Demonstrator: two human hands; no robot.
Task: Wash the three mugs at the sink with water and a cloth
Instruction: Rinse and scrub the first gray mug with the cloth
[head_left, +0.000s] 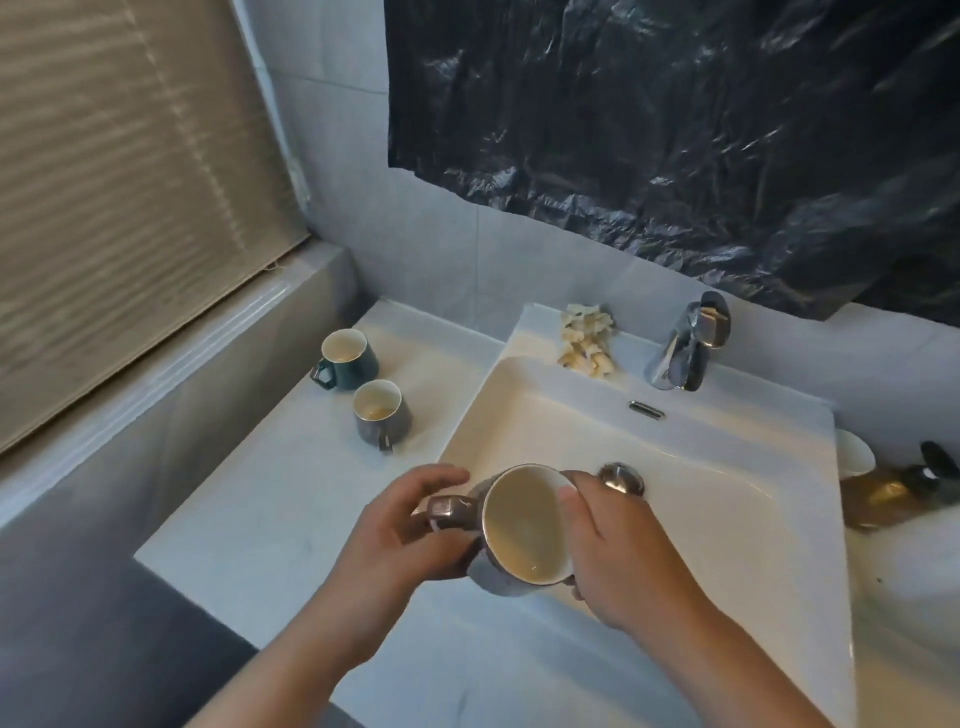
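White sink (779, 519) filling centre frame under black plastic sheet (675, 130), two mugs (382, 410) left on counter (260, 493), third mug (524, 525) lower centre clasped between left hand (395, 535) and right hand (618, 551), cloth (584, 338) on the sink's back edge

The white counter (249, 499) held 2 mugs left of the sink (727, 519). The green mug (347, 359) stood near the wall, and the gray mug (382, 413) stood just beside it. A crumpled cloth (586, 340) lay on the sink's back rim, near the tap (685, 348).
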